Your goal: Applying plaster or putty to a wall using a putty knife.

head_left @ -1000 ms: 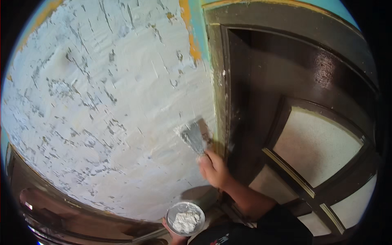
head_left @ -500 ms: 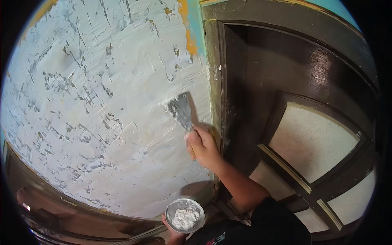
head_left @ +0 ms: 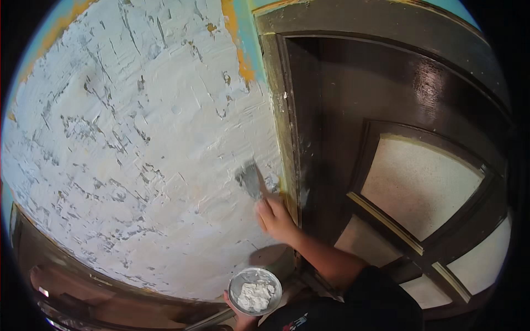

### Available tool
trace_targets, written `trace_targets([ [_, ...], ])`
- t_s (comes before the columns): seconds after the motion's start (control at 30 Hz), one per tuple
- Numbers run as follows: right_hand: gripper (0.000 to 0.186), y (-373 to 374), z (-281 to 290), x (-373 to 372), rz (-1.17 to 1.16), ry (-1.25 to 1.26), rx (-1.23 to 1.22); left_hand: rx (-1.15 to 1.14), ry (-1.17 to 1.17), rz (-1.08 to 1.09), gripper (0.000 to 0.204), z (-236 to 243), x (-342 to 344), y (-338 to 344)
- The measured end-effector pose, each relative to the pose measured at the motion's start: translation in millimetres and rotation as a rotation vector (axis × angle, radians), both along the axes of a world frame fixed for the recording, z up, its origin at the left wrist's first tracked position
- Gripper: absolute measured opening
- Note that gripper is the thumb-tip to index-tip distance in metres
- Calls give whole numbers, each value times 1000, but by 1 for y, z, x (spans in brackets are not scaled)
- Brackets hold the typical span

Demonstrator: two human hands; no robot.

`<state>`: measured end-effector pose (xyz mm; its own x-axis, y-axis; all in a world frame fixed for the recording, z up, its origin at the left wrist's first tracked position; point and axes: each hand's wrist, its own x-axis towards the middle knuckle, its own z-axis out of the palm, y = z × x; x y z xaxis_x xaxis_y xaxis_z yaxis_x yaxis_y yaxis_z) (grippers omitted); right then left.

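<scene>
My right hand (head_left: 276,219) is closed around the handle of a putty knife (head_left: 249,180), whose wide metal blade is smeared with grey-white paste. The blade lies at the wall (head_left: 165,182), close to the door frame; whether its edge presses on the surface I cannot tell. White filler covers most of this wall, with grey patches and scratches showing through. Low in front of me, my left hand (head_left: 243,319) holds a round grey bowl (head_left: 234,288) from its left side and below. A lump of white putty (head_left: 256,295) sits inside the bowl.
Right of the wall stands a dark brown door frame (head_left: 276,99) with a panelled door (head_left: 353,94) bearing pale inset panels. Orange and turquoise paint (head_left: 245,69) edges the filler near the frame's top. Brown furniture (head_left: 83,298) runs along the lower left.
My right hand and the putty knife have moved down the wall. A grey patch now shows beside the blade near the frame. The view has shifted slightly; my left hand still holds the bowl.
</scene>
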<state>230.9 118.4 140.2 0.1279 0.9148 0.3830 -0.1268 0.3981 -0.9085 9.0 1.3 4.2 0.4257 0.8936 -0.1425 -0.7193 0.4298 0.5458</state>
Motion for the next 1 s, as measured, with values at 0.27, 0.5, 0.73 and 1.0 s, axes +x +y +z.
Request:
trace_targets([
  [0.27,26,7,70,-8,-53,-54,22,-36,-110,61,86,-16,-1,1],
  [0.5,24,-36,-38,-9,12,2,-105,42,12,165,89,-6,-13,-1],
  [0.73,26,5,36,8,-66,-61,15,-210,-482,0,90,-5,-6,4],
  [1.0,25,-6,53,5,14,23,110,-49,-64,119,91,-33,-10,6],
])
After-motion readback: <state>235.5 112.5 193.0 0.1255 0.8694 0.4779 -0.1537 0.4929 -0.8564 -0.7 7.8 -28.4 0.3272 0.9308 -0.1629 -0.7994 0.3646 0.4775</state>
